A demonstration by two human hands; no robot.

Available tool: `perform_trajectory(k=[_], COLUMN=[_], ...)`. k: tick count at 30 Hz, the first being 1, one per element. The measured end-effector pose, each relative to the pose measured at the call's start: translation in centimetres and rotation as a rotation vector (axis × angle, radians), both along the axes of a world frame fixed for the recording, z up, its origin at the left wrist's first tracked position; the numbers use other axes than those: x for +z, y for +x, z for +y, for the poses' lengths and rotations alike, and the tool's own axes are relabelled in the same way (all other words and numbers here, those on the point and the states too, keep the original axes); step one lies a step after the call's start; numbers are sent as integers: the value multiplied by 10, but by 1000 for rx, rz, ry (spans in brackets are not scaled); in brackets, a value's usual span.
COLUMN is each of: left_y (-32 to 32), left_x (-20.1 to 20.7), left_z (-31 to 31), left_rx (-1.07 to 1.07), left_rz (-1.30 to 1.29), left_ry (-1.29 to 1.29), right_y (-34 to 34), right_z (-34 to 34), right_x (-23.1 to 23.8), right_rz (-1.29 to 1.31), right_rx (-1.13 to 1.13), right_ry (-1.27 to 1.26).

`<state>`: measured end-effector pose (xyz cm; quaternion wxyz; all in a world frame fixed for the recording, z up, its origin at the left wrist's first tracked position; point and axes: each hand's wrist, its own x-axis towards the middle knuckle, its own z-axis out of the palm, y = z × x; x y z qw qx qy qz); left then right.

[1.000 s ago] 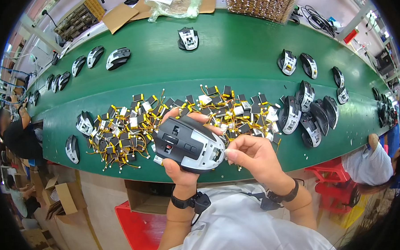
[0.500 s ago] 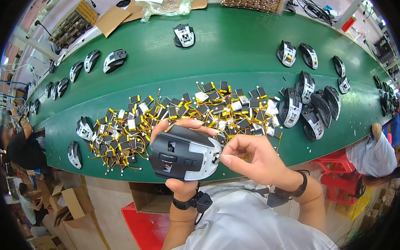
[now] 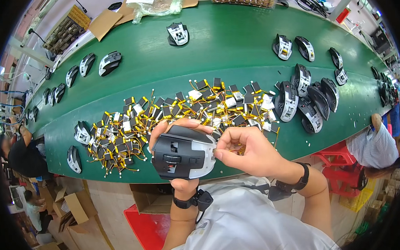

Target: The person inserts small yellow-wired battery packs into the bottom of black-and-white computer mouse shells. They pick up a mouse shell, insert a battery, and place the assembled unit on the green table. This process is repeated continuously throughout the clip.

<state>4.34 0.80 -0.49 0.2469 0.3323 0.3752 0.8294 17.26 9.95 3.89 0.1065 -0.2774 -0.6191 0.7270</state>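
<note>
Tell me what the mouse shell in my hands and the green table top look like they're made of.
The mouse shell looks like moulded plastic: matt black body with a smooth pale grey or white side panel and crisp button cut-outs. The green table top looks like a rubbery or vinyl mat, evenly coloured with a soft sheen; the exact material can't be told.

A long green workbench [image 3: 232,47] is stretching across the room, showing a scatter of small black battery packs [image 3: 186,110] trailing yellow wires. A black computer mouse shell [image 3: 183,154] with a white side panel is showing in front. Black-and-white mouse shells [image 3: 303,98] are lining the green surface, and brown cardboard [image 3: 104,22] is lying beyond.
</note>
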Motion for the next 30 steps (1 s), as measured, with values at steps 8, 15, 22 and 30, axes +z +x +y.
perform_trajectory(k=[8,15,22,30], left_y=[2,-2,3,0], left_x=[-3,-1,2,1], left_z=[6,4,8,2], left_rx=[87,22,96,-17], left_rz=[-40,-62,-19,-106], left_ry=[-13,12,-32,23], right_y=[3,5,5,5], right_z=[-1,-4,-3,-4], right_x=[-6,0,8,6], right_rz=[-9,13,8,-2], right_rx=[-50,-73,3,-30], right_ry=[143,262,408,329])
